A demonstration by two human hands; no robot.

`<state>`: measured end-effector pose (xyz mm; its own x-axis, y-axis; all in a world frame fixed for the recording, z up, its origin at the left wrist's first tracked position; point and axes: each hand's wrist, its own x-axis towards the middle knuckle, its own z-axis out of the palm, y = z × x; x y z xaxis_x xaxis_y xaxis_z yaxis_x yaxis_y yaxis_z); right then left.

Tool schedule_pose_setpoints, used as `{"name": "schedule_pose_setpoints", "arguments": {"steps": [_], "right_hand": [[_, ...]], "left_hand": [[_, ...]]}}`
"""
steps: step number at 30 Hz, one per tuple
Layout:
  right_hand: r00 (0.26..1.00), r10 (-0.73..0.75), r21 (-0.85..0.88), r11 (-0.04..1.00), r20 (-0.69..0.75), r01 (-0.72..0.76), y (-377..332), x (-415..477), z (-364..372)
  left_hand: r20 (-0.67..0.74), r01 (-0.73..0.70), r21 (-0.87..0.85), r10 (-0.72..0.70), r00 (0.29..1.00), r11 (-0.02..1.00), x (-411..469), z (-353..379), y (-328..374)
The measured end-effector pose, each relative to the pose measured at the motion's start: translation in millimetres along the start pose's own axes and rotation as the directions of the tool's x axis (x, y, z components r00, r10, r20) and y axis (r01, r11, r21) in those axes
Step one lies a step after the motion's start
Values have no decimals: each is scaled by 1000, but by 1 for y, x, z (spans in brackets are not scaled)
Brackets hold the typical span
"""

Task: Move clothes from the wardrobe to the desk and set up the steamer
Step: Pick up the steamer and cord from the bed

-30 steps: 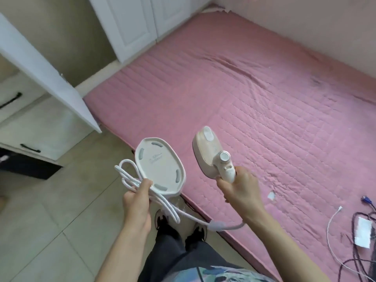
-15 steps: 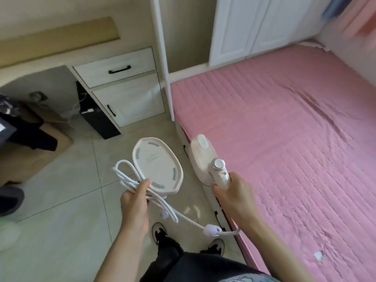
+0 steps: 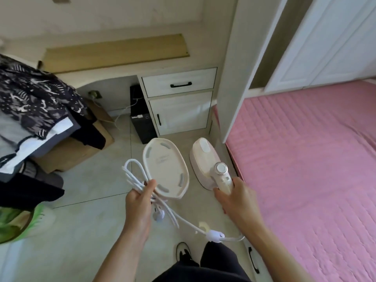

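My right hand [image 3: 238,200] is wrapped round the handle of the steamer [image 3: 204,159], whose body points away from me toward the desk [image 3: 126,68] straight ahead. My left hand [image 3: 140,198] pinches the stand [image 3: 164,169] by its near rim together with loops of the white cord [image 3: 136,181], the plug [image 3: 158,215] dangling below. The desk top is well apart from both hands, the right nearer its drawer end, the left nearer the heap of clothes [image 3: 34,94]; I judge the slack cord between my hands the likeliest snag, with the bed [image 3: 305,159] close on my right.
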<state>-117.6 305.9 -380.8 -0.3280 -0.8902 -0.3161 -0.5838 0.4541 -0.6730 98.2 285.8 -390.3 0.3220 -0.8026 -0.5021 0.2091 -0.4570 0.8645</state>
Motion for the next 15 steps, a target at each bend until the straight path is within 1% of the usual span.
{"name": "schedule_pose_setpoints", "arguments": {"steps": [4, 7, 12, 15], "right_hand": [[1000, -28, -3, 1000, 6, 28, -31, 24, 14], [999, -50, -7, 999, 19, 50, -52, 51, 20], [998, -65, -16, 998, 27, 65, -89, 107, 27], [994, -105, -29, 994, 43, 106, -115, 151, 29]], "left_hand": [[-69, 20, -40, -23, 997, 999, 31, -5, 14], [-84, 28, -81, -35, 996, 996, 56, -3, 27], [-118, 26, -103, -39, 992, 994, 104, 7, 55], [-143, 20, -111, -36, 989, 994, 139, 24, 79]]}}
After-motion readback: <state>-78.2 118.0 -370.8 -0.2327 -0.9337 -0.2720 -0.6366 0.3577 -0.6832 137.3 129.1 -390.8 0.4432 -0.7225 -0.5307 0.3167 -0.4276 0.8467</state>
